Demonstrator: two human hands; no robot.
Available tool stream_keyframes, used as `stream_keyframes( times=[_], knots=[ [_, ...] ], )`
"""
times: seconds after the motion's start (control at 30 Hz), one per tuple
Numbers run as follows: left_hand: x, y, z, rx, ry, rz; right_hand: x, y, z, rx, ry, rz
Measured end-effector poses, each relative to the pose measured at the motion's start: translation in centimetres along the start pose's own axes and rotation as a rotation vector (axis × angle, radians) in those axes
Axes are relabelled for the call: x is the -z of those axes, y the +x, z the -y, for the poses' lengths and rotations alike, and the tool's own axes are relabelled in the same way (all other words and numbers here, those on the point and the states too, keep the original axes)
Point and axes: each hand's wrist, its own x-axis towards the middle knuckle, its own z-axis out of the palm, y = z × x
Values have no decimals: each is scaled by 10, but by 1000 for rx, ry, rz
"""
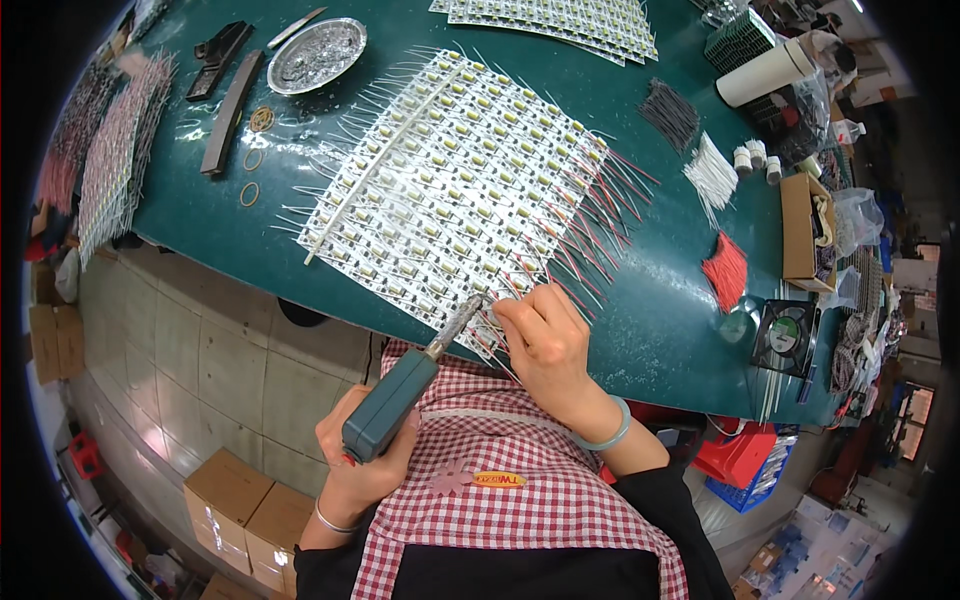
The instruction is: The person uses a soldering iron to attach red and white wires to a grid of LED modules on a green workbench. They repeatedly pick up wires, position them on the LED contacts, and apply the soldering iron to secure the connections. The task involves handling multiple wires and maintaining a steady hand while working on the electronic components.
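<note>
My left hand (348,462) is wrapped round the dark green handle of a soldering iron (392,398). Its metal barrel slants up and right, with the tip at the near corner of a panel of white circuit boards (400,215). Right beside that tip, my right hand (550,345) pinches a thin wire, mostly hidden by the fingers, against the panel. Rows of small yellow parts cover the panel. White wires stick out along its left side and red wires (590,240) along its right. A narrow pale strip (385,150) lies across the boards.
On the green table (660,345) lie black wires (669,115), white wires (711,172), red wires (725,270) and more panels (555,25). A metal dish (317,57), a dark bar (232,112) and rubber bands (250,193) are at left. A fan (785,335) and cardboard box (806,235) stand at right.
</note>
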Motion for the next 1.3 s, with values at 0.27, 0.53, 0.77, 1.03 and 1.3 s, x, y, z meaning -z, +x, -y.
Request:
stream_keyframes(
  times=[0.27,0.53,0.77,1.03,1.3],
  knots=[
    [8,-2,-1,-25,54,9,-1,1,0,8,3,-16],
    [7,-6,0,3,16,-18,-2,1,-1,17,10,-61],
    [13,-16,2,104,18,-2,12,5,18,14,51,-51],
    [14,-17,0,49,11,1,-2,-6,15,-11,67,-13],
    [13,-17,4,-23,93,6,-3,-7,15,-5,58,-16]
  ],
)
